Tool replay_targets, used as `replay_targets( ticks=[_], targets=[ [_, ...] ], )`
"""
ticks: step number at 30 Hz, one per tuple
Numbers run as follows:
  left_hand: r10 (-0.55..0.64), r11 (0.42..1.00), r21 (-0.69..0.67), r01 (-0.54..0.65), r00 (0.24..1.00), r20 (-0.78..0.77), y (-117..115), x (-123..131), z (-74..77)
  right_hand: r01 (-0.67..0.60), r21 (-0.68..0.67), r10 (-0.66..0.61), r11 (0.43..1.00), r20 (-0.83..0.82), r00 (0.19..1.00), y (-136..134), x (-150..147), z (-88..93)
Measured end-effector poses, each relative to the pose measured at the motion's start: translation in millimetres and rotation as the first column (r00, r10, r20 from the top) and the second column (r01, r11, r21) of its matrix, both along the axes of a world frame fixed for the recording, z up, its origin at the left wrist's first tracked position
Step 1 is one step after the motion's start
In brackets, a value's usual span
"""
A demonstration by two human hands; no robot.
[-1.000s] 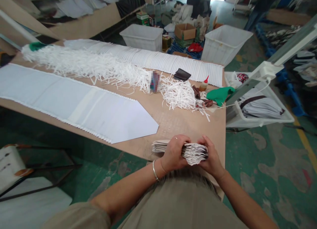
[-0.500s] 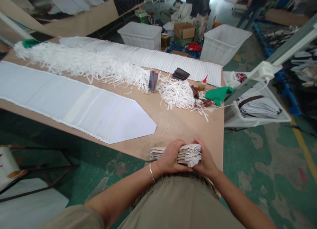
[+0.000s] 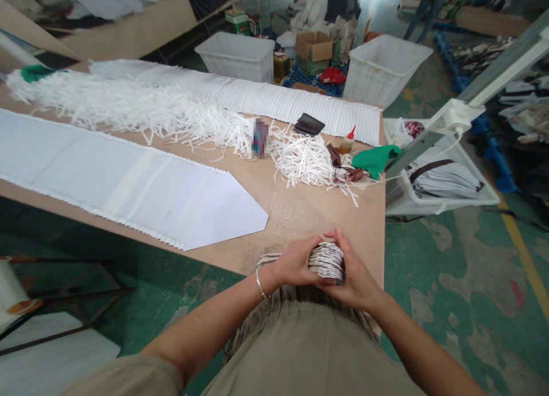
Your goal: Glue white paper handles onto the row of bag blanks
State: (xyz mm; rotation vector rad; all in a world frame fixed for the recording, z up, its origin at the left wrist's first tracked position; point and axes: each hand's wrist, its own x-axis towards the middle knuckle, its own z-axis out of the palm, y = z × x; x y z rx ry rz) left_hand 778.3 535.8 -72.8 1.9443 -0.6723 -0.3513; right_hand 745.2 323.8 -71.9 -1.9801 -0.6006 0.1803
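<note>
Close to my body, at the table's near edge, I hold a stack of folded whitish pieces in both hands. My left hand wraps over the stack from the left, thumb below and fingers on top. My right hand grips its right end, fingers curled over the top. Layered edges show between the hands. The left part of the stack sticks out behind my left wrist. What the pieces are made of, I cannot tell.
A long overlapped row of white sheets lies left, another row along the far edge. Between them are piled white strips, a black piece, a red-tipped bottle and green cloth. A metal post stands right.
Both hands have closed further round the stack, and its right end now looks more compact and even. The whole view has shifted slightly.
</note>
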Motion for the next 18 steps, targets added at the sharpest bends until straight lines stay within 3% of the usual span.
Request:
replay_targets(
  ticks=[3, 5, 8, 13, 18],
  targets=[
    [0.017, 0.999, 0.039, -0.016, 0.999, -0.036, 1.0, -1.7, -0.8, -0.012, 0.225, 0.06, 0.974, -0.208, 0.976, -11.5, 2.9, -6.9],
    [0.027, 0.997, 0.066, -0.025, 0.999, -0.036, 1.2, -3.0, -2.5, 0.033, 0.29, 0.045, 0.957, -0.258, 0.965, -15.5, 6.1, -11.3],
    [0.028, 0.997, 0.069, -0.027, 1.0, -0.013, 1.6, -4.9, -3.9, 0.084, 0.247, -0.022, 0.965, -0.245, 0.969, -14.8, 12.0, -12.1],
    [-0.004, 0.997, 0.08, 0.002, 1.0, 0.025, 3.2, -9.4, -3.7, 0.086, 0.27, 0.012, 0.959, -0.342, 0.94, -11.4, 18.5, -4.3],
    [-0.028, 0.993, 0.114, 0.025, 0.999, 0.023, 2.7, -11.6, -3.9, 0.195, 0.214, -0.117, 0.957, -0.332, 0.936, -4.2, 15.3, -7.1]
  ],
)
